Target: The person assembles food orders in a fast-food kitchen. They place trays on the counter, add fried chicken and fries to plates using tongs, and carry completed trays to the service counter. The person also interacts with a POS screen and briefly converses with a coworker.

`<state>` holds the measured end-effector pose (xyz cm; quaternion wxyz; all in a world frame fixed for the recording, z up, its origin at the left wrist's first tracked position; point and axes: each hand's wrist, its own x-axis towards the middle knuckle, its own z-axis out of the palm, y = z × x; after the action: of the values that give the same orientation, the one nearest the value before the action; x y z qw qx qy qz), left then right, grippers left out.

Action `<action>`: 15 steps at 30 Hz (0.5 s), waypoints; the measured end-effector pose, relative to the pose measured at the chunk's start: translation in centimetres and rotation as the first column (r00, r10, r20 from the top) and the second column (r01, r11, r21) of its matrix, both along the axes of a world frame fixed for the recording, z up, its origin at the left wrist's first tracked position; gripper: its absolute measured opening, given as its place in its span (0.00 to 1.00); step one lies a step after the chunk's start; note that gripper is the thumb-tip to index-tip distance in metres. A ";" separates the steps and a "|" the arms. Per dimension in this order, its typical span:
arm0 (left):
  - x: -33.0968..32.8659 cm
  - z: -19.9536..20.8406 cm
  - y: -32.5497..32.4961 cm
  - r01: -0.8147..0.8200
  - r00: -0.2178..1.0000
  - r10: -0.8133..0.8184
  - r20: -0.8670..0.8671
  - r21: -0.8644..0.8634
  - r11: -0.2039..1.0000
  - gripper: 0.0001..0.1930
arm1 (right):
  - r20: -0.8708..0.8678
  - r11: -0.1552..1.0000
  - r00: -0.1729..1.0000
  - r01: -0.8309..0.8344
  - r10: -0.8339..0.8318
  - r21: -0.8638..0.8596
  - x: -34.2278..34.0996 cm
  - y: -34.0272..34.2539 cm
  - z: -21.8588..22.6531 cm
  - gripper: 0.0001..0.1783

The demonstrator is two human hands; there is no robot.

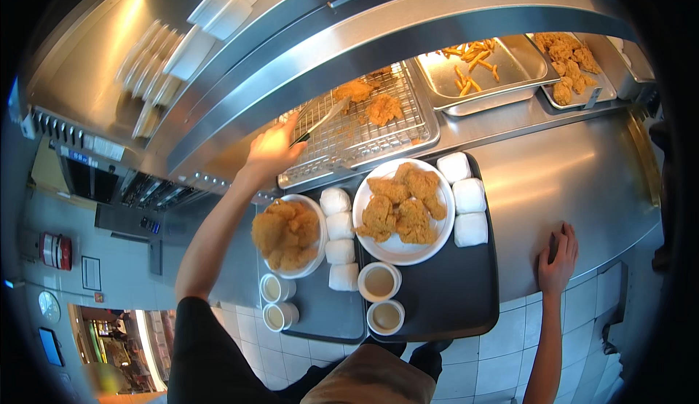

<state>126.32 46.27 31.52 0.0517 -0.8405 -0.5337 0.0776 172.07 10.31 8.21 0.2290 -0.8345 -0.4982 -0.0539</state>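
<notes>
My left hand (273, 148) reaches under the warmer's hood, its fingers closed round a pair of metal tongs (326, 119). The tips of the tongs are beside a piece of fried chicken (354, 90) on the wire rack (342, 139); I cannot tell whether they touch it. Another fried piece (384, 110) lies to its right. Bare, my right hand (559, 260) rests on the steel counter (520, 207) near its front edge, fingers stretched out. Between my arms, a white plate (403, 254) holds several pieces of fried chicken on a dark tray (455, 287).
Left of that, another tray (314, 309) carries a heaped chicken plate (322, 247). White wrapped bundles (340, 225) and cups of pale liquid (379, 282) stand on the trays. Behind are a fries pan (473, 98) and a chicken pan (571, 65). White containers (191, 53) are stacked upper left.
</notes>
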 end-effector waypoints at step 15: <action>7.5 -7.1 14.8 0.045 0.973 -0.025 -0.230 0.079 0.996 0.26 | -0.021 0.999 0.999 0.045 -0.046 -0.029 -0.1 0.6 0.1 0.19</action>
<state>133.78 61.05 24.42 0.1493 -0.8324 -0.5120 0.1504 171.95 10.92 8.34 0.2214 -0.8493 -0.4773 -0.0428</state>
